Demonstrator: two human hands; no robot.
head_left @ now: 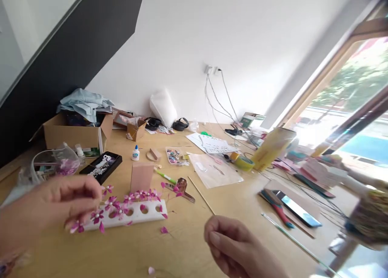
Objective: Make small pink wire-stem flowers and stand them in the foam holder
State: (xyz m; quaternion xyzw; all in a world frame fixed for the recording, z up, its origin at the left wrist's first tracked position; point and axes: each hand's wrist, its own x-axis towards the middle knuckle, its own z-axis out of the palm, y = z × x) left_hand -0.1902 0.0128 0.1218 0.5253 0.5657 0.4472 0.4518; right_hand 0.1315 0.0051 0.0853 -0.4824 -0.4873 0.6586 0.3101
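My right hand [232, 245] is closed in the foreground, fingers curled around the lower end of a thin wooden stick [200, 194] that points up and away to the left. My left hand [75, 197], slightly blurred, hovers at the left with thumb and fingers pinched together; what it holds, if anything, cannot be made out. Just beside and beneath it, magenta flowers [111, 203] with pale bead-like centres stand along a white block [151, 215] with round holes. A loose magenta petal [164, 230] lies in front of the block, and a pale pink petal [151, 270] is nearer me.
Behind the block stand a pinkish card piece [142, 177], a glue bottle [135, 153] and a bead box [174, 155]. Pliers [182, 187] lie centrally. A black tray [103, 166] and cardboard box [72, 136] are left; a phone [297, 208] and red-handled tool [277, 209] are right.
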